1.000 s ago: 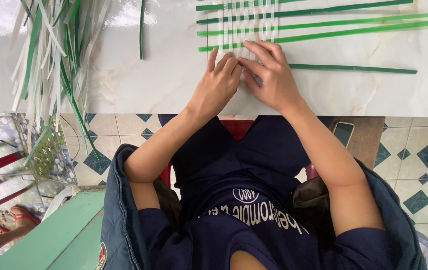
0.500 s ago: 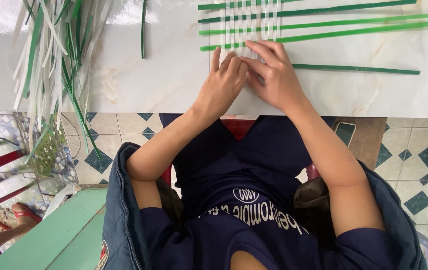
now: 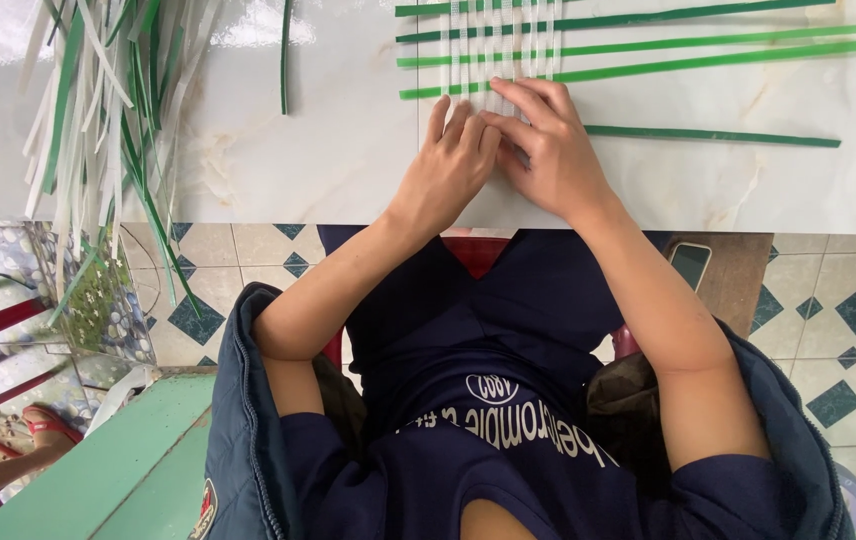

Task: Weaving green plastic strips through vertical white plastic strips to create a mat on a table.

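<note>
I have both hands down on the white table, side by side at the near edge of the woven patch. My left hand lies flat with fingers together, their tips resting on the lower ends of the white strips. My right hand sits just beside it, touching it, fingers curled over the same strip ends; whether it is pinching one or only pressing I cannot tell, since the fingertips hide the contact.

The weave itself lies just beyond my fingertips: white strips running away from me, crossed by long green strips that stretch off to the right. One loose green strip lies to the right of my right hand, touching nothing else (it looks like the next row, though that is my guess).

To do this well, I would keep the left hand pressing so the white strips stay parallel, and slide the rows snug without buckling. The spare pile of strips sits well off to the left of my left hand.
</note>
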